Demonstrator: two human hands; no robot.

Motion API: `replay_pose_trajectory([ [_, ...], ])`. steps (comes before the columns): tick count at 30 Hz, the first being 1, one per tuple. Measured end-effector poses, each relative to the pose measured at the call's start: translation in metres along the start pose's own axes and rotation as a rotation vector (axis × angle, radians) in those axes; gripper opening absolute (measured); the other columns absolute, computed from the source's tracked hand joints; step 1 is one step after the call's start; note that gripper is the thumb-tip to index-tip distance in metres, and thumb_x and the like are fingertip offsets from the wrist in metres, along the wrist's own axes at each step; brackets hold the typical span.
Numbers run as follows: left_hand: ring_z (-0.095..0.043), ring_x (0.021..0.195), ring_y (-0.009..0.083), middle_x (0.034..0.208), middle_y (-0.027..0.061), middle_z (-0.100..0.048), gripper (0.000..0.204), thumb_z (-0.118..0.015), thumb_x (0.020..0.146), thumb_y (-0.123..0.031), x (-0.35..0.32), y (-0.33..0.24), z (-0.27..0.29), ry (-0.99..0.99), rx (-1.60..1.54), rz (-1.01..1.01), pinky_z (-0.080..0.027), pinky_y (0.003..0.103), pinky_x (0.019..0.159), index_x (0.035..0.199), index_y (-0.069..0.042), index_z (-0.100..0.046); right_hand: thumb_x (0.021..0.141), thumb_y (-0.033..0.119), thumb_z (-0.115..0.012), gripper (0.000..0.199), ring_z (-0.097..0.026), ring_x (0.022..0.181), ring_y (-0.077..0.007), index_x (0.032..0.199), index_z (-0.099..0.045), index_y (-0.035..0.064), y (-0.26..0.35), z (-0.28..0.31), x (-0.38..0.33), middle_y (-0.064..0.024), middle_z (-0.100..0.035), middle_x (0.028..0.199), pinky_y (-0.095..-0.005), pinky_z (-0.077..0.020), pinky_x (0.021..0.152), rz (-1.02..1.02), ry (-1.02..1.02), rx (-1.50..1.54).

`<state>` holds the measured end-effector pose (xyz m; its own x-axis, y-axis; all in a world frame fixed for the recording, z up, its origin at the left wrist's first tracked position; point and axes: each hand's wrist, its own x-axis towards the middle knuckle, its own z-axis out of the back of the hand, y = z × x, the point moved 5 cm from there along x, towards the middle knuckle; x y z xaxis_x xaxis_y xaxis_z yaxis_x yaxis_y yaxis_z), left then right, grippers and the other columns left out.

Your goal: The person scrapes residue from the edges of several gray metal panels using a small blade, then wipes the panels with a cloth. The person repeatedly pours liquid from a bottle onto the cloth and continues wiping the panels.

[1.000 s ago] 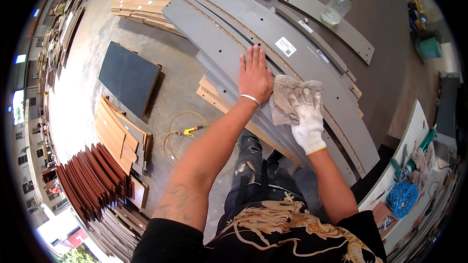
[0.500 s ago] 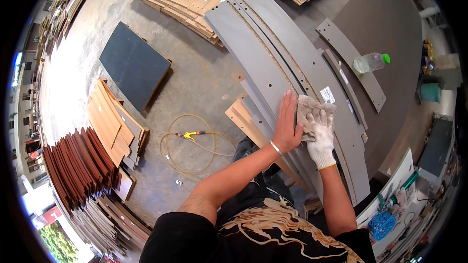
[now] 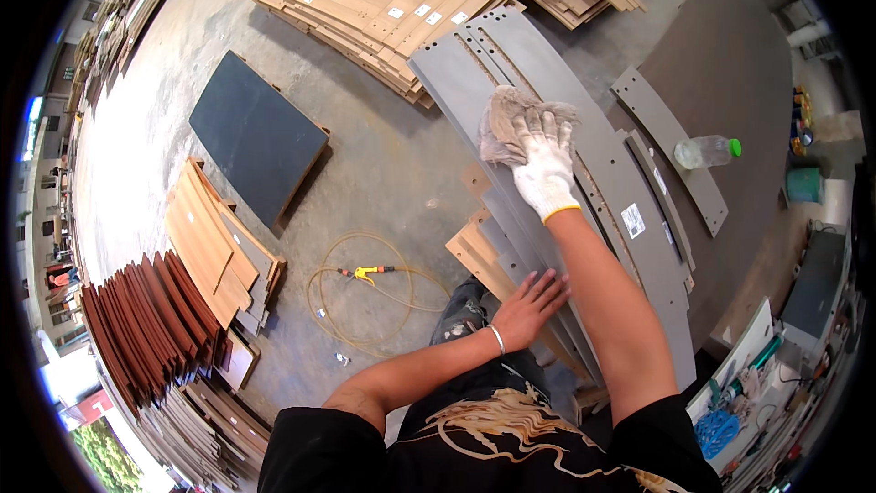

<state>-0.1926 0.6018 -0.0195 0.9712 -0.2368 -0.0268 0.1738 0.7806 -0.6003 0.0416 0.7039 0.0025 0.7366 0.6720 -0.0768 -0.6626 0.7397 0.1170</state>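
My right hand (image 3: 545, 151), in a white knitted glove, holds a fuzzy grey-brown rag (image 3: 500, 124) against a long grey panel (image 3: 598, 141). Its fingers lie over the rag, towards the panel's far half. Two grooves with brown, rough-looking edges run along the panel, and a white label (image 3: 632, 220) is stuck on it. Bare, with a band at the wrist, my left hand (image 3: 532, 309) rests with fingers stretched out at the near left edge of the panel stack. More grey boards (image 3: 520, 236) and a wood-coloured board (image 3: 481, 254) jut out beneath.
A narrow grey strip (image 3: 671, 146) and a green-capped plastic bottle (image 3: 704, 152) lie on the dark board (image 3: 730, 73) at right. Left on the floor are a coiled hose with a yellow air gun (image 3: 368, 273), a dark panel (image 3: 257, 137) and red-brown slats (image 3: 151, 324). Wooden panels (image 3: 365, 14) are stacked beyond.
My right hand has wiped the rag away from me and leftward along the panel. My left hand has left the panel's top beside the rag and come nearer, to the stack's edge.
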Motion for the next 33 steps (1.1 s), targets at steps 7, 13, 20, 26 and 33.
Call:
replay_pose_trajectory([
  [7, -0.042, 0.145, 0.0353, 0.146, 0.0163, -0.055, 0.059, -0.068, 0.077, -0.012, -0.007, 0.008, -0.002, -0.056, -0.029, -0.070, -0.025, 0.054, 0.127, 0.135, -0.002, -0.061, 0.092, 0.029, -0.066, 0.057, -0.032, 0.155, -0.0278, 0.147, -0.059, 0.0202, 0.051, -0.006, -0.062, -0.0078, -0.049, 0.160, -0.0524, -0.0133, 0.131, 0.494, 0.147, 0.066],
  [13, -0.061, 0.121, 0.0353, 0.122, 0.0172, -0.067, 0.043, -0.065, 0.085, -0.015, -0.056, -0.004, -0.015, 0.106, -0.128, -0.156, -0.042, 0.048, 0.113, 0.127, -0.003, -0.067, 0.084, 0.027, -0.071, 0.057, -0.037, 0.151, -0.0315, 0.139, -0.065, 0.0151, -0.007, -0.008, -0.216, -0.0079, -0.056, 0.153, -0.0565, -0.0204, 0.128, 0.232, 0.159, 0.151],
  [20, -0.070, 0.098, 0.0353, 0.103, 0.0162, -0.074, 0.037, -0.064, 0.087, -0.014, -0.082, 0.010, -0.020, 0.389, -0.150, -0.025, -0.054, 0.048, 0.090, 0.123, -0.009, -0.069, 0.073, 0.023, -0.073, 0.054, -0.051, 0.134, -0.0331, 0.125, -0.068, 0.0091, -0.094, -0.002, -0.488, -0.0098, -0.065, 0.133, -0.0593, -0.0288, 0.122, -0.070, 0.129, 0.166],
  [26, -0.068, 0.105, 0.0341, 0.107, 0.0158, -0.073, 0.037, -0.066, 0.083, -0.009, -0.046, -0.012, -0.002, 0.157, -0.072, -0.288, -0.052, 0.044, 0.096, 0.120, -0.005, -0.070, 0.074, 0.011, -0.078, 0.069, -0.041, 0.146, -0.0439, 0.141, -0.063, 0.0134, -0.143, -0.056, -0.747, -0.0221, -0.053, 0.152, -0.0522, -0.0285, 0.126, -0.894, 0.096, 0.064],
  [33, -0.017, 0.160, 0.0342, 0.173, 0.0144, -0.022, 0.096, -0.080, 0.079, -0.020, 0.056, -0.042, 0.021, 0.125, 0.419, -0.349, -0.017, 0.054, 0.129, 0.162, -0.012, -0.032, 0.109, 0.024, -0.051, 0.045, -0.064, 0.125, -0.0308, 0.147, -0.053, 0.0013, -0.063, -0.181, -0.892, -0.0157, -0.065, 0.138, -0.0451, -0.0491, 0.110, -1.848, -1.414, 1.611],
])
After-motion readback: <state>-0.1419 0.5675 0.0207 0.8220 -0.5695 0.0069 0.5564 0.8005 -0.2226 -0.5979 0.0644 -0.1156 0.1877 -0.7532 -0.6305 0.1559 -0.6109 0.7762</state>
